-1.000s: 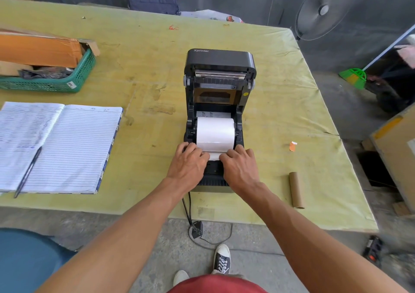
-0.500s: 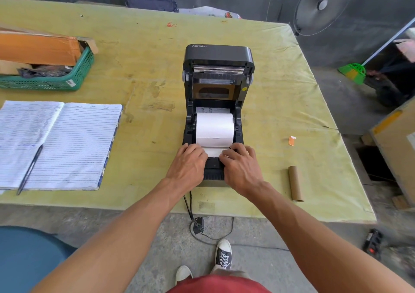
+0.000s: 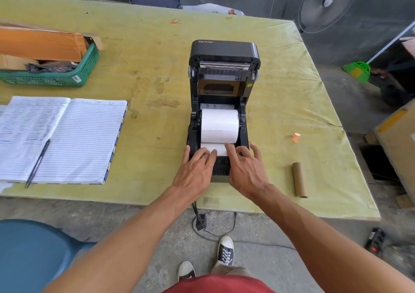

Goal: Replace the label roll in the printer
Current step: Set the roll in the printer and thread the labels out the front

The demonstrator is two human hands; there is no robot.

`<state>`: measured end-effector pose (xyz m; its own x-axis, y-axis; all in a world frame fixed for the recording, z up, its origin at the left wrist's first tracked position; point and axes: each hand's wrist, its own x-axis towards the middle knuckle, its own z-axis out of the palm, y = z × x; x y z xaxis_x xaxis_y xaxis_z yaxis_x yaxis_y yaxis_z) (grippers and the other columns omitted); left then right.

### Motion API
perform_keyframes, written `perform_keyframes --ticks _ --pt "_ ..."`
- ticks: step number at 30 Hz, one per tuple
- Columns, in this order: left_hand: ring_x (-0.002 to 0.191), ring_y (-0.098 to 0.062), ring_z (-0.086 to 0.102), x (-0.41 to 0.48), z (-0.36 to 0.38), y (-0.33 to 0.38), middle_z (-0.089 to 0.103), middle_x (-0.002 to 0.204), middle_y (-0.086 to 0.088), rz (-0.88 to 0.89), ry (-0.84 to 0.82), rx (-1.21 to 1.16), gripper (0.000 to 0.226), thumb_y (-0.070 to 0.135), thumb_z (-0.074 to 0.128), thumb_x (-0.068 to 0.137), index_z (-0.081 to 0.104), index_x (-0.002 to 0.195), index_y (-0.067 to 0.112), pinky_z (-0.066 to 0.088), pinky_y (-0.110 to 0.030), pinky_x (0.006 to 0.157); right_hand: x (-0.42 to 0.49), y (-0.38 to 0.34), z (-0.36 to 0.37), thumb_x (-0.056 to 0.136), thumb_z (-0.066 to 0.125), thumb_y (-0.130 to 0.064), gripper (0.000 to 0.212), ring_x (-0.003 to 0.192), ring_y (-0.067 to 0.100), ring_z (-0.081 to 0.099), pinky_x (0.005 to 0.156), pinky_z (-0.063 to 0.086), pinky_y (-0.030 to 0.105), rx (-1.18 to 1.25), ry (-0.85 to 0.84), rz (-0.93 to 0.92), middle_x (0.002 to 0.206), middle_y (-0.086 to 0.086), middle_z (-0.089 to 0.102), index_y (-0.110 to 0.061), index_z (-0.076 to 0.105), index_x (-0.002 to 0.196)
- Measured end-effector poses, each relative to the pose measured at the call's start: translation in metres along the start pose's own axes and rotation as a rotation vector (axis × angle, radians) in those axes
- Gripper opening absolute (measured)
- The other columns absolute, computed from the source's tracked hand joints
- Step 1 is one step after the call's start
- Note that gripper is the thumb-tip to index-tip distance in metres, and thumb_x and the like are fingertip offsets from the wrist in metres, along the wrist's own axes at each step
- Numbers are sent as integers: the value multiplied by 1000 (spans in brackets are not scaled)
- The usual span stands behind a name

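A black label printer (image 3: 224, 52) stands on the table with its lid tilted up and back. A full white label roll (image 3: 219, 125) sits in its bay, and the loose paper end (image 3: 216, 147) lies flat toward the front. My left hand (image 3: 195, 171) rests flat on the printer's front left, fingertips on the paper's left part. My right hand (image 3: 246, 169) lies on the front right, index finger pressing the paper's right part. The fingers of both hands are spread. An empty brown cardboard core (image 3: 299, 179) lies on the table to the right.
An open lined notebook (image 3: 74, 140) with a pen (image 3: 37, 163) lies at the left. A green basket (image 3: 54, 78) holding cardboard sits far left. A small orange scrap (image 3: 296, 137) lies right of the printer. The printer's cable and adapter (image 3: 200, 222) hang off the table's near edge.
Both hands have flattened and their fingers have spread over the paper end, which shows more between them. The roll and printer have not moved.
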<state>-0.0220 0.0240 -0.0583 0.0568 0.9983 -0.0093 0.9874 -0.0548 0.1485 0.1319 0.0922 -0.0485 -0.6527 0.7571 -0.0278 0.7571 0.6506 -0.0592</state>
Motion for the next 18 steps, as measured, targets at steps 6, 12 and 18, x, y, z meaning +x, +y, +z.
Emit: perform_keyframes --ticks 6,12,18 --pt "144 -21 24 25 -16 -7 54 142 -7 -22 -12 41 59 0 39 91 34 149 7 6 -57 119 5 4 -3 84 50 -13 64 122 26 45 112 22 47 19 6 -7 98 8 70 -7 29 145" --pt "139 -20 31 26 -15 -6 53 141 -2 -23 -68 50 48 2 45 96 46 143 11 6 -56 118 24 12 -14 99 52 -23 24 108 23 46 88 39 37 40 -40 -33 105 -1 70 -17 61 121" --pt "122 -16 47 36 -15 -9 70 108 1 -40 -20 70 24 8 51 97 68 111 17 5 -54 120 39 14 -21 98 59 -21 20 109 23 46 86 42 38 26 -88 -73 105 -2 66 -22 72 113"
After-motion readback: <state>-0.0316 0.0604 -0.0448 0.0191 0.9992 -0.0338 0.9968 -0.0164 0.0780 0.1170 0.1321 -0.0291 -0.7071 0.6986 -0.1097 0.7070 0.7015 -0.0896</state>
